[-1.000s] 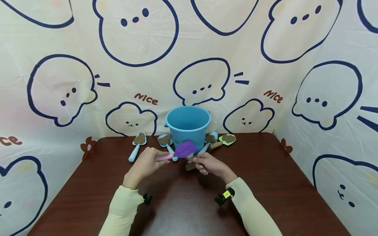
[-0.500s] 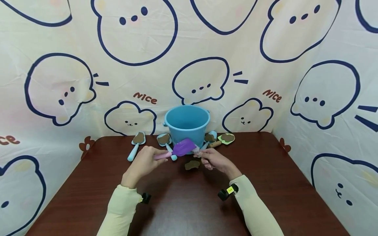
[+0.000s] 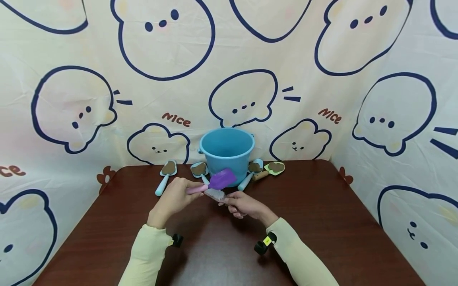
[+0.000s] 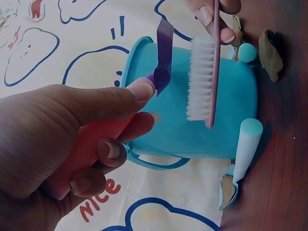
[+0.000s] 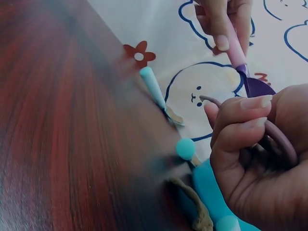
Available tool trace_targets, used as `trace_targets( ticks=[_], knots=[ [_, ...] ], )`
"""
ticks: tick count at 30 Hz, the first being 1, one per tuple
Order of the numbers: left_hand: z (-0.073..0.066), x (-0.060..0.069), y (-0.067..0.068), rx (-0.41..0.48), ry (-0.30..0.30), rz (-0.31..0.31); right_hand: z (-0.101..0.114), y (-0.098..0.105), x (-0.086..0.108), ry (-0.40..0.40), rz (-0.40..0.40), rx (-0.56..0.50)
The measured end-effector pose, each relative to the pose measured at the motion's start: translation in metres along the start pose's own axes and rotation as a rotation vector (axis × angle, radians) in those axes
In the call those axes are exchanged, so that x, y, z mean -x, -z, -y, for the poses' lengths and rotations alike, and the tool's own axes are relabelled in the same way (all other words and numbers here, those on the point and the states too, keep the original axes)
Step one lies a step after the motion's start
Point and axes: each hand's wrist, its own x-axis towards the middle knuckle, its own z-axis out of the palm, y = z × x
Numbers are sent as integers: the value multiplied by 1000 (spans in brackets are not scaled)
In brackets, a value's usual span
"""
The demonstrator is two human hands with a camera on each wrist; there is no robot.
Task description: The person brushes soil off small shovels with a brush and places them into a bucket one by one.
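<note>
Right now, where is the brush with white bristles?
In the head view, the brush is near the centre, held by the person's right hand, just below the purple shovel and on the near side of the blue bucket.

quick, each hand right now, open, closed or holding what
Left hand: closed, holding the purple shovel.
Right hand: closed, holding the white-bristled brush.

The brush (image 3: 216, 195) has shifted left, below the purple shovel (image 3: 222, 179).

Bucket (image 3: 229, 161): smooth plastic | before it, your held shovel (image 3: 222, 178): smooth plastic | before it, your brush (image 4: 201, 79): rough-bristled | under it, tabletop (image 3: 322, 222): glossy wood-grain | behind it, backdrop (image 3: 243, 51): creased cloth
</note>
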Motion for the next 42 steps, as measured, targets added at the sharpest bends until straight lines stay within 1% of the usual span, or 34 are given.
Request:
trace_targets(
  ticks=[4,8,11,16,20,25,34,39,42],
  knots=[
    [0,0,0,-2,0,-4,4,-3,2,19,-4,-13],
    [0,0,-1,-6,0,-2,7,0,3,36,-7,-19],
    [0,0,-1,-3,10,0,7,5,4,36,-12,-21],
    [0,0,0,17,25,2,9,14,6,38,-43,-21],
    [0,0,0,7,23,-7,11,22,10,38,-69,-15],
    [0,-1,1,0,34,-15,14,30,13,43,-84,-27],
    [-1,0,1,-6,37,-14,10,41,16,68,-100,-41],
    [-1,0,2,4,30,-11,9,43,16,54,-127,-53],
    [-1,0,2,6,29,-8,8,38,14,38,-132,-43]
  ],
)
